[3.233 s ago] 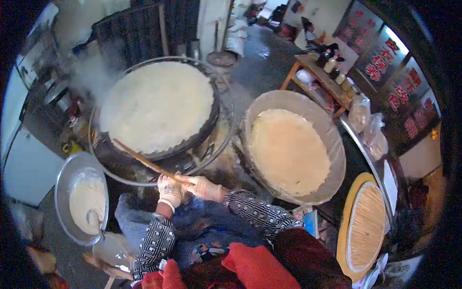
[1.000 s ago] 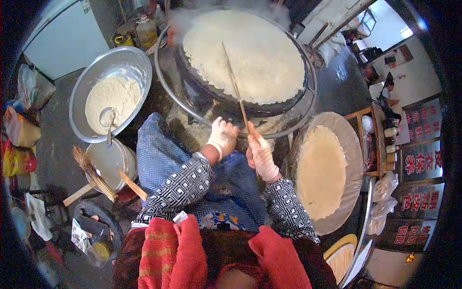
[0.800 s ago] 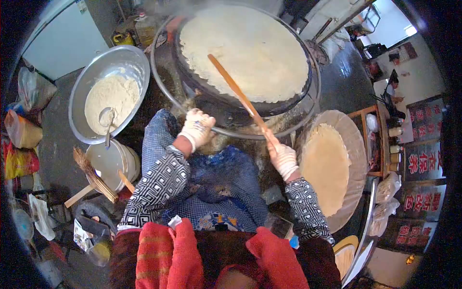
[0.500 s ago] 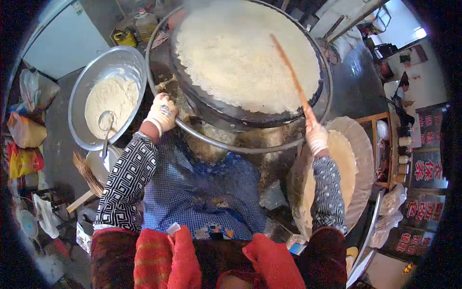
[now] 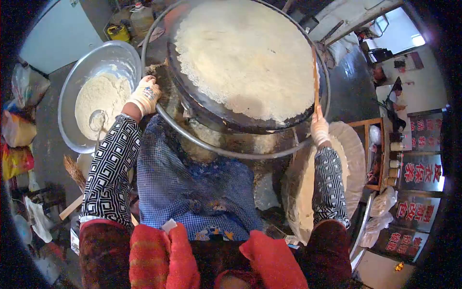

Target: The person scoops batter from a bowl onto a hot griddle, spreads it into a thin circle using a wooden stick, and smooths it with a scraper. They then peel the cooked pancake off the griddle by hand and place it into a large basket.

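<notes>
A thin, pale sheet of batter (image 5: 240,58) covers most of the round dark griddle (image 5: 211,113). Around the griddle runs a metal ring (image 5: 216,148). My left hand (image 5: 146,95), in a white patterned glove, is closed on the ring's left side. In my right hand (image 5: 319,126) is the end of a long wooden stick (image 5: 316,82), which lies along the batter's right edge. At the left a metal bowl (image 5: 67,103) holds thick batter (image 5: 98,96) with a ladle (image 5: 97,120) in it.
Below my right forearm stands a round, cloth-lined container (image 5: 356,168) with pale flat sheets inside. A straw brush (image 5: 74,172) is below the bowl. Bags (image 5: 19,129) line the far left. A wooden shelf (image 5: 373,123) and a seated person (image 5: 396,100) are at the right.
The stick has swung right, from slanting across the batter to lying along its right edge. My right hand has moved with it. The view has shifted slightly, and my left hand stays at the ring.
</notes>
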`<state>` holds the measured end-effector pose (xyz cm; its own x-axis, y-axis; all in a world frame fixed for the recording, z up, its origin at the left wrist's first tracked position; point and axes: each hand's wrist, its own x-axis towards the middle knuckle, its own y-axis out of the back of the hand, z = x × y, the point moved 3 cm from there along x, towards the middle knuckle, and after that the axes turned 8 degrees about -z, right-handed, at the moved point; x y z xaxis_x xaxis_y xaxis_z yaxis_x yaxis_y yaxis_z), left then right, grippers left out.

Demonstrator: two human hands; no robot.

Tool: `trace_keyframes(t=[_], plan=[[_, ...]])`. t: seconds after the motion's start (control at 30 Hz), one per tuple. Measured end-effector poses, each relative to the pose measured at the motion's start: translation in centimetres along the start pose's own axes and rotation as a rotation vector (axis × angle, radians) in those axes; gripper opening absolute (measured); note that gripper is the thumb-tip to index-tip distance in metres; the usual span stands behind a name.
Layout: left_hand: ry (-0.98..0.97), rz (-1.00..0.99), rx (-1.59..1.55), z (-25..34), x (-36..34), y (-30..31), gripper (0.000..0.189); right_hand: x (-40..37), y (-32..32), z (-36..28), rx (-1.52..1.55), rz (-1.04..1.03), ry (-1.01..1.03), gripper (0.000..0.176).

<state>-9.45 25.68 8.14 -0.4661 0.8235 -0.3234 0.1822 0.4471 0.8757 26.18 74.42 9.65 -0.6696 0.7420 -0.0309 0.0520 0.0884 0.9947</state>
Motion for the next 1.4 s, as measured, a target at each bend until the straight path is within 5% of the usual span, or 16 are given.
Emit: trace_keyframes(t=[0.13,0.23,0.3,0.37,0.47,0.5,0.57,0.63,0.7,0.8,0.87,0.93,1.0,1.13,1.23,1.4], plan=[[-0.002,-0.127,-0.043,1.2,0.0,-0.3,0.025,-7.1,-1.5,0.1,0.235,0.04,0.213,0.05],[0.046,0.023,-0.061,4.3,-1.3,0.3,0.015,-14.0,-1.1,-3.3,0.444,0.027,0.355,0.049],[0.031,-0.06,-0.108,6.6,-1.8,0.9,0.013,-16.7,-3.8,-5.3,1.22,-0.301,-0.112,0.048],[0.113,-0.041,-0.163,10.7,-1.5,0.7,0.013,-22.3,0.5,-11.8,0.87,-0.325,0.135,0.044],[0.023,-0.132,-0.391,18.5,-6.0,9.9,0.016,-26.1,3.7,-15.5,1.191,-0.599,-0.059,0.041],[-0.049,-0.038,-0.371,22.1,-5.3,10.1,0.011,-25.9,3.8,-16.4,1.175,-0.602,-0.017,0.041],[-0.027,0.831,-0.659,27.5,-8.1,9.9,0.022,-23.9,3.2,-16.4,1.171,-0.376,0.066,0.041],[-0.456,0.276,-0.739,30.1,-12.9,10.9,0.031,-19.1,-0.4,-10.7,0.335,0.028,0.417,0.041],[-0.52,0.148,-0.823,30.7,-16.6,9.0,0.033,-14.6,-1.5,-4.1,0.123,-0.034,0.099,0.04],[-0.447,-0.088,-1.076,29.3,-18.6,4.5,0.038,-4.7,1.0,3.2,0.075,0.117,0.104,0.044],[-0.326,-0.198,-1.23,28.1,-18.5,2.6,0.044,-5.3,5.5,-1.9,0.057,0.203,0.143,0.046],[-0.267,-0.222,-1.358,27.0,-17.6,1.2,0.048,-12.1,11.0,-16.4,1.186,-0.251,0.08,0.053],[-0.227,-0.143,-1.445,26.8,-16.6,0.0,0.047,-17.3,10.6,-24.8,1.448,-0.497,0.244,0.063],[-0.216,-0.003,-1.504,26.2,-15.7,-1.0,0.043,-26.1,9.1,-33.8,1.461,-1.165,0.357,0.06],[-0.192,-0.144,-1.653,25.8,-15.3,-0.6,0.041,-28.8,8.6,-35.9,1.224,-1.354,0.415,0.058],[-0.087,0.023,-1.633,25.5,-12.7,-1.3,0.038,-31.1,9.3,-39.4,0.853,-1.588,0.514,0.062]])
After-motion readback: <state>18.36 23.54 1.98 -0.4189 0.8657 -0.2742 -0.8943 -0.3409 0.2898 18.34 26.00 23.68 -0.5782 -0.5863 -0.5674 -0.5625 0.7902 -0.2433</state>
